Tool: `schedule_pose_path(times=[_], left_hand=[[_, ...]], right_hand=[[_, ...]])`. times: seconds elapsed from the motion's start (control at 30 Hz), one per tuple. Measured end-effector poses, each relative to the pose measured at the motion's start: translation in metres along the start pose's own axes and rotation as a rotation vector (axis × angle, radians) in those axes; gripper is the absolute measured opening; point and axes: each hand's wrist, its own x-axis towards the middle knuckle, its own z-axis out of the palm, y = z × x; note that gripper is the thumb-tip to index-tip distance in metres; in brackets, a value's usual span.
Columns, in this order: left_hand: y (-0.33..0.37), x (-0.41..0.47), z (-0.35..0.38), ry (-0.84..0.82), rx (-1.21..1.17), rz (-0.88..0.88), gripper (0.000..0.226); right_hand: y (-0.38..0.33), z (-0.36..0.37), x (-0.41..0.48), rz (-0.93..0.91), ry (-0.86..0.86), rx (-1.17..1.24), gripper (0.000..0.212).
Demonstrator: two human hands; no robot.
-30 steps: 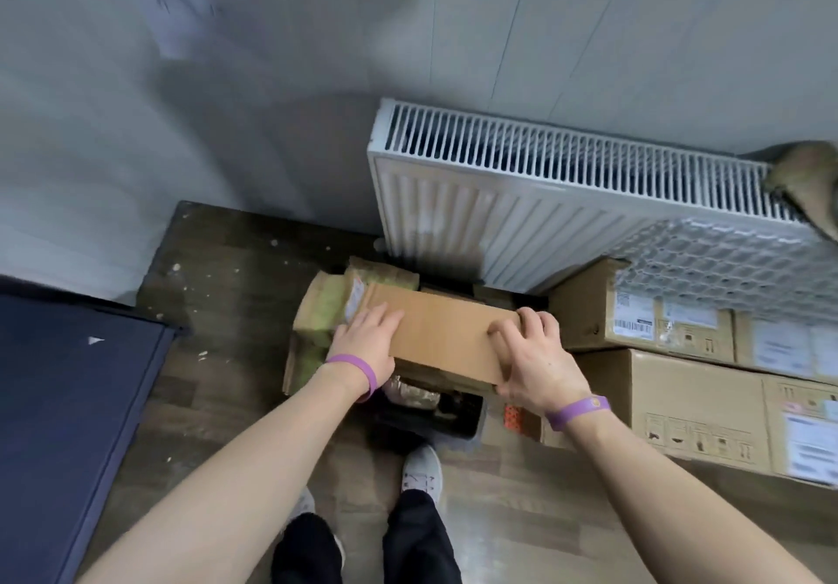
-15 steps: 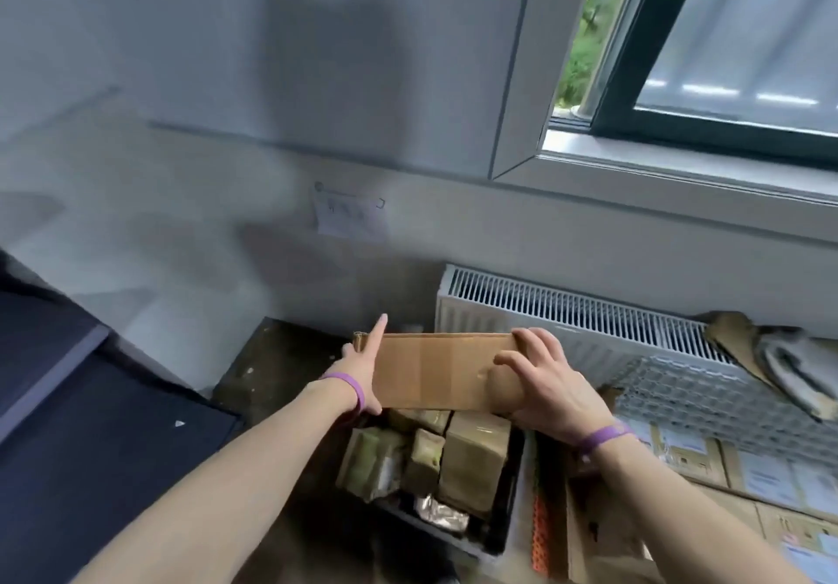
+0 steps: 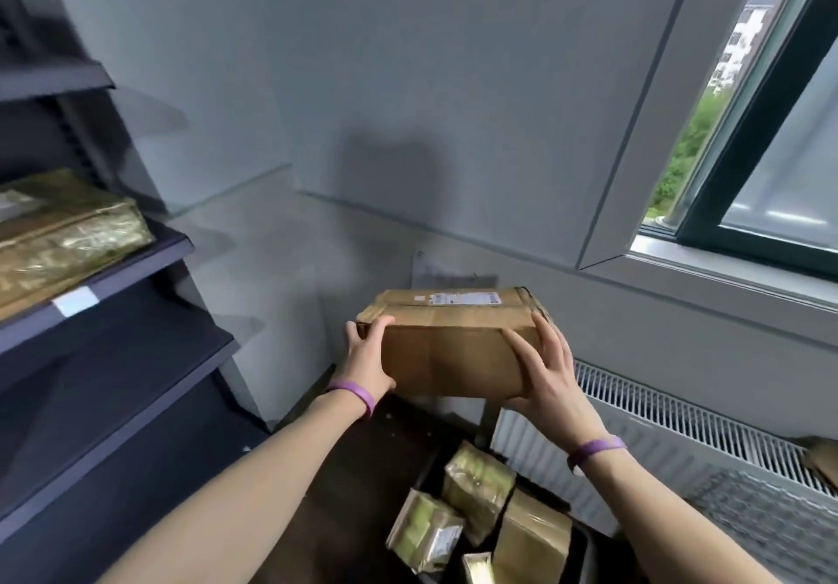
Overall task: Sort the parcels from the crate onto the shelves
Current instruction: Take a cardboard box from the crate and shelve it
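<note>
A brown cardboard parcel [image 3: 449, 347] with a white label on top is held up in front of me at chest height. My left hand [image 3: 369, 356] grips its left end and my right hand [image 3: 542, 370] clasps its right end. Below, the dark crate [image 3: 582, 542] on the floor holds several smaller parcels wrapped in yellowish plastic [image 3: 476, 493]. The dark shelves [image 3: 113, 275] stand at the left. One shelf bears a large parcel in shiny gold wrap [image 3: 63, 234].
A white radiator [image 3: 680, 420] runs along the wall under the window [image 3: 780, 139] at the right. A wire mesh surface [image 3: 771, 524] lies at the lower right. The grey wall is straight ahead, behind the held parcel.
Both hands lifted the cardboard parcel out of the crate and raised it. My view swung up and left, bringing the shelves into sight.
</note>
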Motion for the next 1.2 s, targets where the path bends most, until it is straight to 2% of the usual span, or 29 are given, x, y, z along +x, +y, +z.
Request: schedule_pose_path(times=[0.13,0.23,0.3,0.37,0.5,0.57,0.67,0.8,0.87,0.93,1.07,1.2], left_hand=[[-0.003,-0.005,-0.019,0.08,-0.035,0.019,0.082],[-0.006,-0.006,-0.031,0.115,-0.058,0.02,0.084],[-0.009,-0.007,-0.038,0.15,-0.021,0.008,0.082],[-0.011,-0.009,-0.046,0.196,-0.005,-0.006,0.077],[-0.014,-0.009,-0.063,0.281,0.014,-0.016,0.062],[-0.013,-0.01,-0.071,0.311,0.01,-0.03,0.055],[-0.018,-0.013,-0.079,0.359,-0.023,-0.06,0.05],[-0.03,-0.016,-0.086,0.468,-0.096,-0.068,0.026],[-0.034,-0.016,-0.088,0.515,-0.133,-0.093,0.026],[-0.037,-0.018,-0.091,0.513,-0.187,-0.132,0.039],[-0.048,-0.025,-0.095,0.462,-0.355,-0.193,0.086],[-0.061,-0.044,-0.098,0.55,-0.429,-0.211,0.097]], right_hand=[[-0.019,-0.002,0.017,0.009,0.123,0.134,0.11],[-0.026,-0.004,0.028,0.035,0.128,0.217,0.109],[-0.028,-0.007,0.041,0.133,0.119,0.347,0.106],[-0.034,-0.01,0.052,0.22,0.111,0.471,0.089],[-0.047,-0.012,0.073,0.288,0.092,0.576,0.032],[-0.054,-0.012,0.083,0.277,0.093,0.58,0.021],[-0.062,-0.007,0.096,0.251,0.036,0.577,0.021],[-0.071,-0.002,0.107,0.201,0.013,0.624,0.025],[-0.073,0.001,0.111,0.194,-0.011,0.654,0.031],[-0.077,0.005,0.116,0.174,-0.041,0.673,0.038],[-0.092,0.011,0.122,0.111,-0.086,0.666,0.056],[-0.112,0.019,0.125,0.067,-0.144,0.724,0.077]])
